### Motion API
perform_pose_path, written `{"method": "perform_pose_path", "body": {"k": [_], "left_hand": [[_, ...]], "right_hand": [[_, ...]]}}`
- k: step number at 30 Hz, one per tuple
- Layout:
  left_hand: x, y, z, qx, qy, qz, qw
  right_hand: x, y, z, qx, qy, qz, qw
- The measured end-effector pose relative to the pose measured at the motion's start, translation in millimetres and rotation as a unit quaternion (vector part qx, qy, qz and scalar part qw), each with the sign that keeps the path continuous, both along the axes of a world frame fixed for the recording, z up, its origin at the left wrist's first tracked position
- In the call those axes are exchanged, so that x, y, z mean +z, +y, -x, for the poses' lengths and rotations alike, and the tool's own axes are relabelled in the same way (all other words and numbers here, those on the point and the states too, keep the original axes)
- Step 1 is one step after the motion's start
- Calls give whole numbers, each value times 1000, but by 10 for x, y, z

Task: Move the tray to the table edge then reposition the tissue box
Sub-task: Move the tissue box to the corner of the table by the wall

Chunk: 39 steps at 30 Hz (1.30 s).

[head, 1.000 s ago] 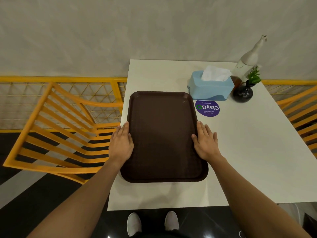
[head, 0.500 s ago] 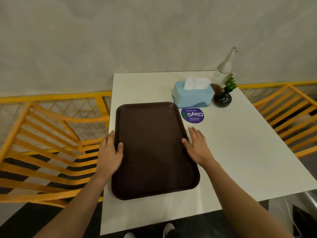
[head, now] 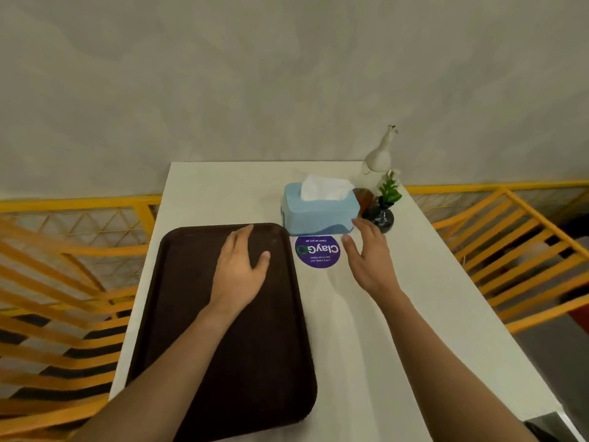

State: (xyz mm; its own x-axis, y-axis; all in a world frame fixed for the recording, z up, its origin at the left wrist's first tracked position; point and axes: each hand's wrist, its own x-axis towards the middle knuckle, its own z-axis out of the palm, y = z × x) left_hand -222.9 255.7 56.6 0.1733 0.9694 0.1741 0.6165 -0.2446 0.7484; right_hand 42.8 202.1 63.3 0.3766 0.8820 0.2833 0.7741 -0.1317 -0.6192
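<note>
**Both hands open over the worktop, tray at the left edge**

The brown tray lies flat along the left edge of the white worktop, its long side running away from the viewer. The left hand hovers or rests palm-down over the tray's far half, fingers spread and released, grasping nothing. The right hand is extended toward the blue tissue box, its fingers loose and apart; the fingertips lie at the box's near right corner, though contact cannot be confirmed. The tissue box stands just beyond the tray's far right corner, a white tissue protruding from its top. A round purple sticker lies between the hands. A dark vase with a small green plant and a white bottle stand right of the box. Yellow slatted chairs flank the worktop.
</note>
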Motion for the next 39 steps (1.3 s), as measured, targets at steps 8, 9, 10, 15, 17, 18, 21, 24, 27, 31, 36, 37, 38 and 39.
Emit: {"method": "perform_pose_path", "body": {"k": [8,9,10,15,17,18,21,24,27,31,36,37,38,39], "left_hand": [[-77,518,-1056,32,-23,22,999],[-108,575,-1129,37,-21,26,999],[-137,627,-1189,41,-19,31,998],[-246,846,-1375,42,-14,58,997],[-259,912,-1421,43,-13,50,998],[-263,938,-1439,44,-15,43,998],[-285,1018,-1482,36,-16,26,999],[-313,1036,-1491,33,-28,22,999],[-338,1042,-1485,40,-28,2,999],[-357,1119,-1476,42,-16,-4,999],[-351,1305,-1441,34,-2,5,999],[-342,1339,-1431,33,3,11,999],[-329,1378,-1416,33,8,17,999],[-318,1427,-1384,33,7,27,999]], "right_hand": [[-196,709,-702,41,24,32,998],[-235,767,-740,43,29,40,998],[-274,815,-773,44,35,45,997],[-431,972,-875,65,68,50,994],[-479,1017,-904,73,77,46,993],[-502,1039,-915,75,84,46,993],[-544,1100,-925,78,110,38,990],[-569,1126,-925,98,130,23,986],[-586,1138,-943,104,132,28,985],[-622,1177,-937,84,130,37,987],[-617,1314,-907,73,136,44,987],[-607,1348,-903,72,136,45,987],[-602,1386,-898,74,136,47,987],[-594,1428,-880,73,134,50,987]]}}
